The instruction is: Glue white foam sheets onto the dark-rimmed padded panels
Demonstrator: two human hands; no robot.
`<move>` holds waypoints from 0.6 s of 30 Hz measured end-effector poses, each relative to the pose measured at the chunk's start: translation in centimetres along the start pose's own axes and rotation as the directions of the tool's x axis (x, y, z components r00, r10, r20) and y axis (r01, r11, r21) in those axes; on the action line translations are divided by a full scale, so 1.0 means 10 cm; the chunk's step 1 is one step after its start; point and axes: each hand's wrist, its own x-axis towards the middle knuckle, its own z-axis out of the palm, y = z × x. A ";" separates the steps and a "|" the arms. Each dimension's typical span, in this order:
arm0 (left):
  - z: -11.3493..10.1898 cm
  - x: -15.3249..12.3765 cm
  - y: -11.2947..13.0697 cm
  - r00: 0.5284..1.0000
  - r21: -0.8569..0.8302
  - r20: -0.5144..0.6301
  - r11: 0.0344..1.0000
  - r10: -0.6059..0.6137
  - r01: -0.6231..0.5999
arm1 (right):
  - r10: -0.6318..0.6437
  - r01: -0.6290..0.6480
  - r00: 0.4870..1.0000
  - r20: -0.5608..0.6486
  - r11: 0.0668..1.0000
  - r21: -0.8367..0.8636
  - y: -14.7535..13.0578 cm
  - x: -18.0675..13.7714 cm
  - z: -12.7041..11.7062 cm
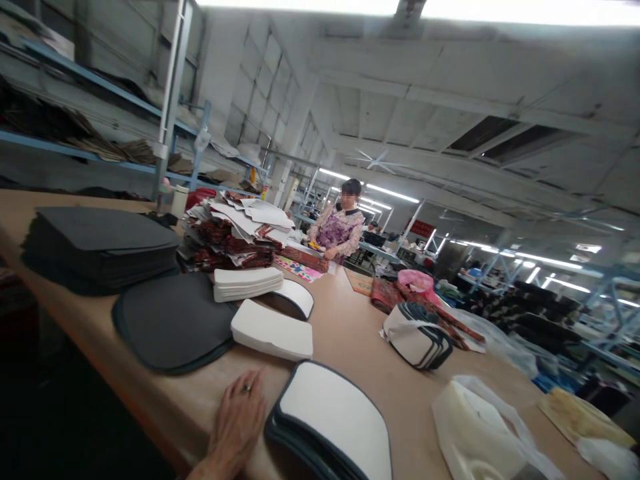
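Observation:
My left hand [237,420] lies flat on the tan worktable [350,333] near its front edge, fingers stretched out, a ring on one finger, holding nothing. Just to its right sits a stack of curved panels [333,423] with white faces and dark edging; the hand is beside the stack, about touching its edge. Beyond the hand lies a white foam stack [273,330] and a round dark foam stack [173,320]. My right hand is out of view.
A tall dark pad stack [100,247] stands at left, patterned fabric and paper piles [235,233] behind. Another panel pile [417,337] and plastic-bagged pieces [475,433] lie at right. A person [340,230] works at the table's far end. Shelving [100,133] runs along the left.

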 end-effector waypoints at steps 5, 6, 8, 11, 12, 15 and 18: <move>-0.05 0.24 -0.37 0.975 -0.301 -0.191 0.952 -0.117 0.055 | -0.271 0.270 0.951 0.147 0.962 0.028 -0.48 0.30 0.09; -0.09 0.36 -0.44 0.966 -0.315 -0.221 0.947 -0.131 0.057 | -0.303 0.303 0.937 0.174 0.953 0.030 -0.52 0.28 0.08; -0.16 0.62 -0.53 0.964 -0.287 -0.245 0.957 -0.100 0.027 | -0.333 0.336 0.924 0.185 0.942 0.019 -0.63 0.23 0.06; -0.11 0.87 -0.50 0.974 -0.212 -0.221 0.972 0.051 -0.099 | -0.415 0.416 0.879 0.236 0.908 0.047 -1.05 0.18 0.32; -0.05 0.90 -0.48 0.972 -0.183 -0.211 0.973 0.101 -0.140 | -0.480 0.479 0.804 0.350 0.872 0.095 -1.27 0.18 0.52; 0.23 0.83 -0.47 0.953 -0.053 -0.213 0.971 0.216 -0.232 | -0.478 0.547 0.454 0.752 0.816 0.189 -1.97 0.20 1.32; 0.46 0.76 -0.59 0.890 0.117 -0.242 0.922 0.386 -0.368 | -0.282 0.528 0.272 0.920 0.843 0.102 -2.41 0.27 2.02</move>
